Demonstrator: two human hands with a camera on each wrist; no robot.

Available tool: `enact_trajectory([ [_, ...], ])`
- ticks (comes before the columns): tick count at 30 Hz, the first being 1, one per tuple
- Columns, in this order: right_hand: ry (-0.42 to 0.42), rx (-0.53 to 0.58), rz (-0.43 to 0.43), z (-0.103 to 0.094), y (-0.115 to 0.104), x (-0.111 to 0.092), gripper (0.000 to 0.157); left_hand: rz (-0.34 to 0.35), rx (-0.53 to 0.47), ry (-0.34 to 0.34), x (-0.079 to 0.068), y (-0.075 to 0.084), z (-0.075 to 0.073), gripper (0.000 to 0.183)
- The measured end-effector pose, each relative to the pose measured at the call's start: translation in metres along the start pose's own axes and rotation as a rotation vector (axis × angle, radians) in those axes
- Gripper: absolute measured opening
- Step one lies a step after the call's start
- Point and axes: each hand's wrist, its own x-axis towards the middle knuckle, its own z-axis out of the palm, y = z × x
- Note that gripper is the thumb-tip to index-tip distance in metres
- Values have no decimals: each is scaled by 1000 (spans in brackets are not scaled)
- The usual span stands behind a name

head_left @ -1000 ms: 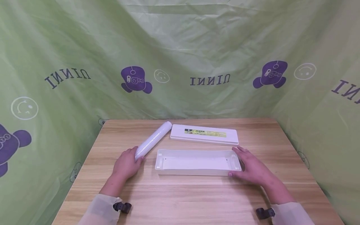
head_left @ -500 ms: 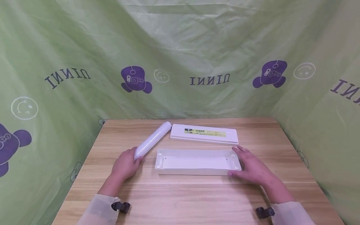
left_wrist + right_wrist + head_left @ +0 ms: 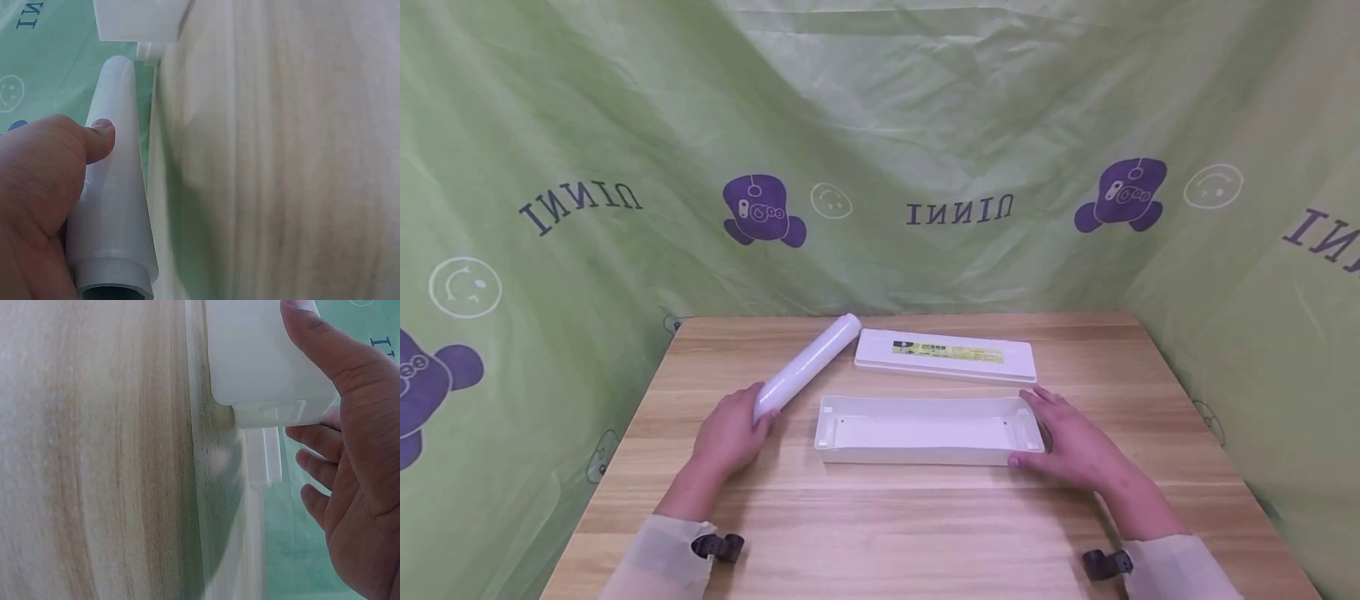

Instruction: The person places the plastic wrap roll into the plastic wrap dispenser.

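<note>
A white roll of cling film slants away from me on the left. My left hand grips it near its lower end; in the left wrist view the thumb lies along the wrap and the hollow core end shows. To the right of it stands a long white plastic box without its cover, and I see nothing inside. My right hand holds the box's right end, thumb at the front wall and a finger at the back corner. Several of its fingers hang free of the box in the right wrist view.
A flat white lid with a yellow-green label lies behind the box, close to the roll's far end. Everything is on a wooden table. Green printed cloth encloses its back and sides.
My left hand has shifted slightly left with the roll, whose far end has risen a little. The right hand, the box and the lid have stayed practically in place.
</note>
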Motion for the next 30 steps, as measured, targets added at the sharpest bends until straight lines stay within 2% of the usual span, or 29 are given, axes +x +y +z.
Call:
enact_trajectory([
  [11, 10, -1, -12, 1, 2, 2, 118, 6, -19, 24, 1, 10, -11, 63],
  [19, 5, -3, -7, 2, 2, 1, 118, 19, -23, 45, -1, 12, -16, 62],
  [30, 1, 3, 14, 3, 2, 0, 118, 85, -22, 79, -1, 17, -20, 62],
])
